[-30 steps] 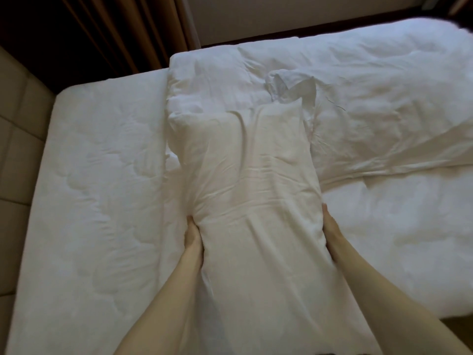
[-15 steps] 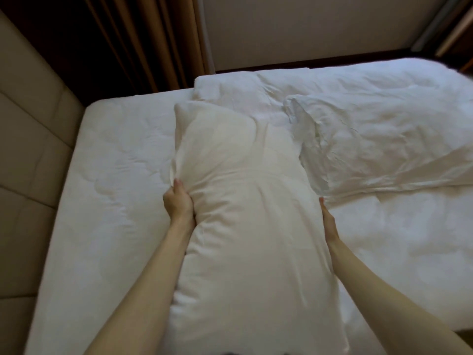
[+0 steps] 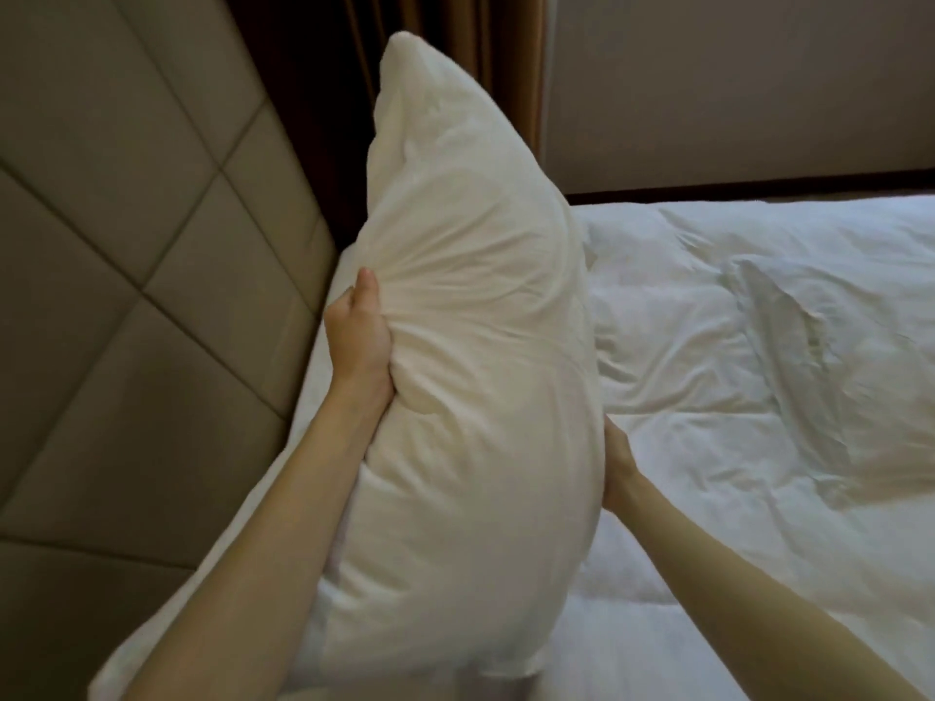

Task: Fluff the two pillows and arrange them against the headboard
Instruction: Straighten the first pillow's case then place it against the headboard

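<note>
A white pillow (image 3: 470,346) is held up on end above the bed, its far corner rising in front of the curtain. My left hand (image 3: 360,341) is shut on its left edge, bunching the cloth. My right hand (image 3: 618,460) presses against its right edge, with the fingers hidden behind the pillow. The padded beige headboard (image 3: 126,255) fills the left side, close to the pillow. Further right, a second white pillow (image 3: 789,346) lies rumpled on the bed among the bedding.
The white duvet (image 3: 708,498) covers the bed to the right and front. A brown curtain (image 3: 485,48) hangs behind the pillow, with a plain wall (image 3: 733,83) to its right. A strip of mattress (image 3: 313,376) shows beside the headboard.
The pillow has been lifted off the bed and stood up, moving left toward the headboard. Both hands rose with it, and my view swung up and left.
</note>
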Available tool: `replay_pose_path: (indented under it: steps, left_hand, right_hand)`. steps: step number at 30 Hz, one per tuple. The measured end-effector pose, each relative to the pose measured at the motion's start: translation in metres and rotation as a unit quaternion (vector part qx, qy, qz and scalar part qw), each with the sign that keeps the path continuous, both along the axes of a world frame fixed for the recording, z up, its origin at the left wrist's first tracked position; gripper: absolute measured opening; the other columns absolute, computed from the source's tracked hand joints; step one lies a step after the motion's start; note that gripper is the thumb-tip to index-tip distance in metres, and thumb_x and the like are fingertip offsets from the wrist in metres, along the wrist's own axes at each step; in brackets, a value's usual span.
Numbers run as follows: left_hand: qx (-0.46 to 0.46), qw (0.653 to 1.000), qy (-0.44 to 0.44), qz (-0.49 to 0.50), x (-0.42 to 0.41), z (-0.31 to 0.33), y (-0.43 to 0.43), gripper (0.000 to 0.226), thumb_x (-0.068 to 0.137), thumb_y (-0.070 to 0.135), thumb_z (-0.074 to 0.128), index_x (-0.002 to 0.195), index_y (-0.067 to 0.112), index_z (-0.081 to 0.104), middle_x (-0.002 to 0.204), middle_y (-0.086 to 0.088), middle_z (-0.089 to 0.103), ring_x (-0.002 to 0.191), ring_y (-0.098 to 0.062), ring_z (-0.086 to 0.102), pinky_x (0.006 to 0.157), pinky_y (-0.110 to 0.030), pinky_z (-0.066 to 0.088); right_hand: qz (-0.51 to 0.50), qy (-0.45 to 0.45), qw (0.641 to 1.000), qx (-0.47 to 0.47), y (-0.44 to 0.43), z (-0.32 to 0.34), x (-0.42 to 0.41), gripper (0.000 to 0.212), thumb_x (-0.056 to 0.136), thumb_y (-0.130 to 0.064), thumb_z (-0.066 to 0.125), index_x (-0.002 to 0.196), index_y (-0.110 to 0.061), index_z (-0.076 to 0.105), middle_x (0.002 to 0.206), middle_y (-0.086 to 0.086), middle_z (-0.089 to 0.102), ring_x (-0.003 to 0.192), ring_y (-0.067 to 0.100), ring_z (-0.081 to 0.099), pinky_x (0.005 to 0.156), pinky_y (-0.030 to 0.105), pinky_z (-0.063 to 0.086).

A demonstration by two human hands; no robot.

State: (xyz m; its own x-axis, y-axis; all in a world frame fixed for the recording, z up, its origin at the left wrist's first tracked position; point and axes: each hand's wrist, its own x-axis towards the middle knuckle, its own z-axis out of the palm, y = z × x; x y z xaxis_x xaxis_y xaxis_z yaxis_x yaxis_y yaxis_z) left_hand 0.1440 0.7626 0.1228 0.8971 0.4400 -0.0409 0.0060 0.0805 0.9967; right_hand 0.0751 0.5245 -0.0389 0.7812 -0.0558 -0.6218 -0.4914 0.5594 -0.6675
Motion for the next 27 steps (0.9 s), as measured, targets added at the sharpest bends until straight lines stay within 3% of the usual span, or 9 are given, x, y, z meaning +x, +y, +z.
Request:
replay_pose_path:
  steps: [3, 5, 7, 11, 16, 20, 22, 25, 27]
  left_hand:
    - [-0.013, 1.000, -0.015, 0.006, 0.017, 0.006, 0.025, 0.030, 0.094, 0.036, 0.049, 0.073, 0.021, 0.065, 0.070, 0.012, 0.068, 0.062, 0.001, 0.066, 0.055, -0.016, 0.050]
    - [-0.019, 1.000, -0.019, 0.004, 0.032, 0.010, 0.039, 0.030, 0.095, 0.035, 0.050, 0.073, 0.021, 0.065, 0.068, 0.013, 0.069, 0.063, 0.001, 0.067, 0.055, -0.015, 0.050]
    - [-0.017, 1.000, -0.019, 0.002, 0.049, 0.012, 0.050, 0.032, 0.095, 0.034, 0.050, 0.070, 0.019, 0.062, 0.069, 0.012, 0.069, 0.064, -0.001, 0.067, 0.057, -0.017, 0.052]
    - [-0.023, 1.000, -0.003, 0.020, 0.097, 0.019, 0.077, 0.028, 0.095, 0.034, 0.050, 0.075, 0.018, 0.061, 0.085, 0.002, 0.066, 0.081, -0.012, 0.065, 0.072, -0.025, 0.054]
    - [-0.064, 0.996, 0.002, 0.067, 0.165, 0.025, 0.117, 0.024, 0.094, 0.030, 0.052, 0.104, 0.011, 0.064, 0.086, 0.005, 0.066, 0.068, 0.000, 0.064, 0.050, -0.012, 0.051]
    - [-0.123, 0.989, -0.011, 0.076, 0.220, 0.028, 0.144, 0.030, 0.095, 0.029, 0.052, 0.108, 0.006, 0.065, 0.108, -0.010, 0.069, 0.094, -0.020, 0.068, 0.081, -0.032, 0.057]
    - [-0.135, 0.987, -0.040, 0.072, 0.252, 0.024, 0.156, 0.029, 0.095, 0.028, 0.052, 0.106, 0.006, 0.066, 0.109, -0.012, 0.070, 0.098, -0.023, 0.068, 0.086, -0.036, 0.057]
    - [-0.057, 0.992, -0.082, 0.074, 0.298, 0.006, 0.183, 0.026, 0.095, 0.030, 0.050, 0.100, 0.010, 0.067, 0.101, -0.004, 0.071, 0.093, -0.016, 0.069, 0.079, -0.029, 0.057]
    - [0.136, 0.988, -0.035, 0.063, 0.318, -0.022, 0.210, 0.028, 0.093, 0.029, 0.050, 0.104, 0.008, 0.065, 0.104, -0.005, 0.069, 0.099, -0.021, 0.066, 0.081, -0.032, 0.052]
  right_hand:
    - [0.043, -0.005, 0.999, -0.004, 0.050, 0.007, 0.034, 0.046, 0.093, -0.050, 0.042, 0.117, -0.019, 0.067, 0.107, 0.003, 0.074, 0.102, 0.022, 0.067, 0.088, 0.040, 0.053]
    - [0.058, -0.018, 0.998, -0.025, 0.083, 0.014, 0.061, 0.049, 0.095, -0.048, 0.042, 0.128, -0.017, 0.060, 0.125, 0.004, 0.065, 0.116, 0.022, 0.058, 0.104, 0.040, 0.043]
    - [0.082, -0.024, 0.995, -0.053, 0.113, 0.022, 0.087, 0.050, 0.096, -0.045, 0.040, 0.133, -0.016, 0.055, 0.134, 0.004, 0.059, 0.123, 0.021, 0.053, 0.111, 0.039, 0.036]
    - [0.120, -0.013, 0.983, -0.135, 0.151, 0.031, 0.143, 0.052, 0.098, -0.045, 0.033, 0.135, -0.014, 0.052, 0.138, 0.006, 0.055, 0.127, 0.024, 0.049, 0.107, 0.033, 0.035]
    - [0.130, -0.013, 0.977, -0.169, 0.177, 0.034, 0.223, 0.059, 0.096, -0.050, 0.029, 0.143, -0.017, 0.040, 0.146, 0.006, 0.047, 0.131, 0.027, 0.044, 0.115, 0.043, 0.029]
    - [0.123, -0.043, 0.976, -0.172, 0.203, 0.041, 0.296, 0.058, 0.095, -0.050, 0.027, 0.142, -0.019, 0.040, 0.142, 0.005, 0.049, 0.127, 0.027, 0.047, 0.113, 0.045, 0.032]
    - [0.120, -0.075, 0.971, -0.190, 0.217, 0.044, 0.332, 0.058, 0.095, -0.049, 0.026, 0.142, -0.019, 0.039, 0.143, 0.005, 0.049, 0.128, 0.026, 0.046, 0.113, 0.045, 0.032]
    - [0.152, -0.129, 0.949, -0.246, 0.241, 0.045, 0.373, 0.057, 0.096, -0.045, 0.025, 0.145, -0.018, 0.033, 0.149, 0.003, 0.040, 0.129, 0.020, 0.041, 0.113, 0.038, 0.027]
    - [0.226, -0.153, 0.920, -0.282, 0.251, 0.037, 0.381, 0.054, 0.098, -0.039, 0.028, 0.147, -0.017, 0.025, 0.154, 0.005, 0.031, 0.130, 0.021, 0.037, 0.105, 0.034, 0.027]
